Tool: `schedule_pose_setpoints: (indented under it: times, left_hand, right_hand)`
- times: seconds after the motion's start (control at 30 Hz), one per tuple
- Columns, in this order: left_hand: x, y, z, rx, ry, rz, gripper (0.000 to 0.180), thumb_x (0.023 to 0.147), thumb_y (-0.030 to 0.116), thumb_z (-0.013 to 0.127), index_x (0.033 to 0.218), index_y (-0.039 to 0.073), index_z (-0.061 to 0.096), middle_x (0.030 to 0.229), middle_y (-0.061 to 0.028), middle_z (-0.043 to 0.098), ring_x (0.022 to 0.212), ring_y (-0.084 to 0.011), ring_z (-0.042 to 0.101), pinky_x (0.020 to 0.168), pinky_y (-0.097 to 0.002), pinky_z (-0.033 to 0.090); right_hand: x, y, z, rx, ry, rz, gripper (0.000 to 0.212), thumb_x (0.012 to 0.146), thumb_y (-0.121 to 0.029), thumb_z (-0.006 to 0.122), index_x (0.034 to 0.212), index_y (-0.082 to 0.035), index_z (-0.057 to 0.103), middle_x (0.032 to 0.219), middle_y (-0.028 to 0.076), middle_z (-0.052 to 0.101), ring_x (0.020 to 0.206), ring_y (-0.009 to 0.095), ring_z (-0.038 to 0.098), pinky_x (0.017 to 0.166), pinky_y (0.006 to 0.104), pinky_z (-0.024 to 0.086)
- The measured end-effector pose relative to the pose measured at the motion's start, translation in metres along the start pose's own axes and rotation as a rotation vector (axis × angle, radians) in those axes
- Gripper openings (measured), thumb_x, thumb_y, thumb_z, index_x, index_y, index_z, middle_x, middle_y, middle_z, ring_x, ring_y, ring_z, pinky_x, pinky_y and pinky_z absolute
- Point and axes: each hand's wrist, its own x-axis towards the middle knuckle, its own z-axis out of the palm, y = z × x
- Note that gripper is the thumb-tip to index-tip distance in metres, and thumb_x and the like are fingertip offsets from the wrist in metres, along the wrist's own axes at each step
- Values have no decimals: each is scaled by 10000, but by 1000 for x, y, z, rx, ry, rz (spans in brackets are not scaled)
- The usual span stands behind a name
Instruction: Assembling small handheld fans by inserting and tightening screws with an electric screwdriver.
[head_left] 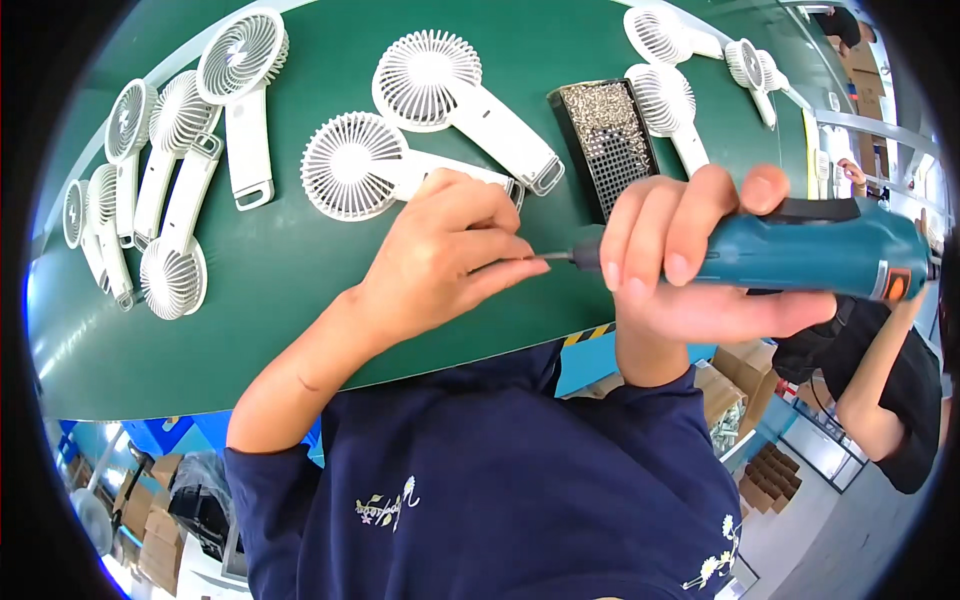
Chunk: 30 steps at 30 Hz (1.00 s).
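1. Right grip: the right hand (655, 310) is clamped around the teal electric screwdriver (800, 250), which lies across the near side of the screw tray (573, 145), raised above the bench (270, 275).
2. Left grip: the left hand (440, 250), nearer the body than the tray and to its left, has thumb and forefinger together at the tip of the bit (553, 256) – whether a screw sits between them is hidden.
3. Step: this looks like fitting or steadying something small at the bit's tip. The next move, I judge, calls for a steady driver and a straight bit before the fingers let go.
4. Direction: the screwdriver's long axis runs nearly level, side to side – bit toward the left hand, rear end to the right of the tray.
5. Around: two white handheld fans (505, 140) lie just left of the tray, handles angled toward its near end; a cluster of fans (250, 140) lies farther left, and several more fans (665, 100) are to its right.
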Motion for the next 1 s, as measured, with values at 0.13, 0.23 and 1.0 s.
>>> schedule_pose_setpoints:
  times: [0.13,0.23,1.0]
  left_hand:
    - [8,-1,-11,190,15,-20,228,642,151,857,810,96,713,873,9,579,877,-196,561,815,-357,402]
    - [4,-4,-11,290,-2,-27,252,630,143,852,834,102,711,923,1,573,1003,-213,548,888,-377,385]
    - [-5,-9,-6,278,34,-74,229,669,84,775,815,81,599,924,-39,519,961,-240,518,865,-382,396]
  right_hand:
    - [-1,14,11,-179,-81,-159,874,851,-809,497,1330,-82,421,783,99,565,551,223,576,511,371,505]
    - [-2,25,12,-227,-99,-187,898,843,-817,493,1326,-64,411,789,115,566,553,237,572,512,379,504]
    - [-14,52,21,-226,-51,-91,900,811,-831,519,1241,-46,426,782,121,568,566,249,578,508,366,494]
